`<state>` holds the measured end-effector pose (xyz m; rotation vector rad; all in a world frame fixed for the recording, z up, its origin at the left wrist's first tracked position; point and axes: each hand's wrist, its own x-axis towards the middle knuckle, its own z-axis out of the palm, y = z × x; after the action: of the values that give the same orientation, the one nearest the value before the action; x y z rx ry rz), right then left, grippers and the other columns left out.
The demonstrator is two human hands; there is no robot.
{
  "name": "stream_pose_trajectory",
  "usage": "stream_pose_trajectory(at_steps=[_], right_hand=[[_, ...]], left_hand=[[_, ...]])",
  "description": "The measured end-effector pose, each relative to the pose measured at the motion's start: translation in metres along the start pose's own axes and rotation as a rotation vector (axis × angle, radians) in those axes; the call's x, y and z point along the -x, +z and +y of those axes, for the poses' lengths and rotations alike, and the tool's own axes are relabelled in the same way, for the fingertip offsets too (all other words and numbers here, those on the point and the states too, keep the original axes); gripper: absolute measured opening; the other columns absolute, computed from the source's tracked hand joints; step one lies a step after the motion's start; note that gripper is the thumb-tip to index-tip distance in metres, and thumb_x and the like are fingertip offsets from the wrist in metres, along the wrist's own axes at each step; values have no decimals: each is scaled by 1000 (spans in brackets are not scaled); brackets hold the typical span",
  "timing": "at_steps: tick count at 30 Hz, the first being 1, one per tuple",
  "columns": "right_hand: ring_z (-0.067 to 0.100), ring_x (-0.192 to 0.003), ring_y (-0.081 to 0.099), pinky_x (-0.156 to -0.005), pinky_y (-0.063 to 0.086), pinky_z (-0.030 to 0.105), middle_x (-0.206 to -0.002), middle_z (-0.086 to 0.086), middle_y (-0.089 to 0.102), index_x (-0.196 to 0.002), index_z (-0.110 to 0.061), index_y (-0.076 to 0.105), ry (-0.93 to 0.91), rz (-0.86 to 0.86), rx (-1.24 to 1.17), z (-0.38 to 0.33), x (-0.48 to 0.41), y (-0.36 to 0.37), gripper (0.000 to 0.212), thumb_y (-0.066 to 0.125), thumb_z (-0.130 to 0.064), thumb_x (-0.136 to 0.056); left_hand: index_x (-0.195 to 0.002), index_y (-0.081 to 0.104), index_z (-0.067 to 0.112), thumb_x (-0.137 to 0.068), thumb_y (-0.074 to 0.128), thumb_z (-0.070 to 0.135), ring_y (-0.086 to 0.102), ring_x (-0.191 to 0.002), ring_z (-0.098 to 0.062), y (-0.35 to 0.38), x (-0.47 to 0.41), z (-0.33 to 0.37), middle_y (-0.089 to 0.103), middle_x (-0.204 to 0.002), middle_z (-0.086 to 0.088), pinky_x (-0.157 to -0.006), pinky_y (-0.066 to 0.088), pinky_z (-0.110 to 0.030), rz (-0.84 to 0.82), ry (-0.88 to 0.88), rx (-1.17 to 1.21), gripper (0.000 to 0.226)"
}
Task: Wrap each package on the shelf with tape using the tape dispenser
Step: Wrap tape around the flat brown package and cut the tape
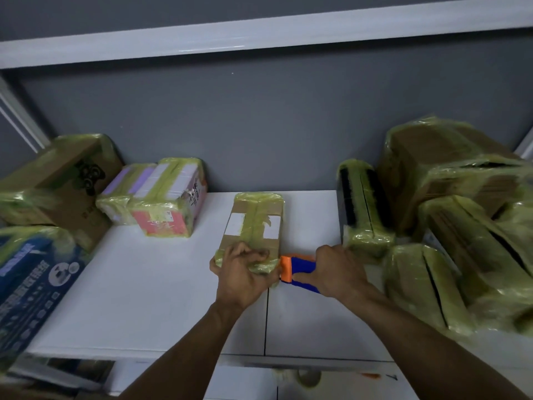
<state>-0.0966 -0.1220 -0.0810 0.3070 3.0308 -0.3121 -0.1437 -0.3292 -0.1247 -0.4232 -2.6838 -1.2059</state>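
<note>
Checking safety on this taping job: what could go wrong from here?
The left hand grips the near end of the small package, right beside the tape dispenser, so its fingers could get taped over or nicked. The right hand works close to the tilted pile of wrapped packages; a wide pull might knock them.

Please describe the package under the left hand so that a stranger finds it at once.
On the white shelf, a small brown package lies in the middle between the left pile and right pile. Only it shows a wide white label crossed by yellowish tape, and the left hand grips its near end.
</note>
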Motion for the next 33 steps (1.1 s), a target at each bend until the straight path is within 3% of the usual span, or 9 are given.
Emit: stream_pose_trajectory(at_steps=[2,5,9,13,17,21,23,28,33], right_hand=[[18,-82,62,-64,47,28,-97,2,68,-91,-22,52,10,24,7,1,1,0,63,66,-82,-75],[17,-84,62,-65,48,28,-100,2,68,-100,-20,58,20,29,7,0,3,1,65,66,-80,-76],[18,-88,64,-65,46,28,-102,2,68,-103,-19,60,46,54,33,-4,5,4,63,66,-77,-80],[18,-75,63,-54,40,27,-80,-2,61,-81,-20,53,123,64,-122,4,-3,-5,64,68,-81,-72],[14,-69,65,-59,50,26,-77,-6,63,-84,-19,56,187,9,-372,12,-6,-5,61,66,-79,-78],[16,-57,66,-53,44,24,-62,2,67,-69,-9,61,256,89,-722,18,-1,3,63,68,-70,-84],[18,-54,65,-54,44,26,-61,7,67,-66,-8,62,293,110,-842,19,1,4,62,69,-66,-86],[20,-66,65,-57,44,27,-74,9,69,-76,-9,64,366,81,-1047,26,4,-2,52,68,-59,-90],[18,-75,64,-62,46,28,-82,3,68,-88,-14,61,395,121,-1182,22,4,-3,44,64,-58,-93]], left_hand=[[-107,79,28,-64,88,59,47,-110,-9,0,2,4,48,-98,23,-98,45,-31,9,4,-22,54],[-107,78,33,-67,84,64,43,-116,-5,0,8,6,52,-104,20,-96,15,-10,37,-39,-123,51],[-97,76,43,-58,70,81,42,-119,-6,-1,14,0,53,-106,23,-108,25,-46,20,-54,-201,55],[-96,76,43,-59,69,78,47,-120,-8,-8,23,7,52,-106,23,-110,24,-53,6,-30,-263,51],[-110,62,37,-72,57,68,47,-129,-13,-11,26,7,53,-124,13,-114,0,-71,24,-72,-468,50],[-145,37,34,-85,45,76,20,-147,-23,-3,27,23,29,-152,5,-116,2,-69,9,-172,-479,74],[-153,27,34,-94,45,66,9,-150,-24,-3,23,23,20,-160,3,-119,4,-67,-28,-189,-506,69],[-157,22,25,-98,49,43,3,-153,-34,-18,19,19,18,-163,-3,-115,-16,-65,-129,-117,-610,67],[-156,24,29,-93,55,18,-6,-154,-32,-34,-2,12,17,-160,-7,-115,-10,-70,-247,-143,-575,70]])
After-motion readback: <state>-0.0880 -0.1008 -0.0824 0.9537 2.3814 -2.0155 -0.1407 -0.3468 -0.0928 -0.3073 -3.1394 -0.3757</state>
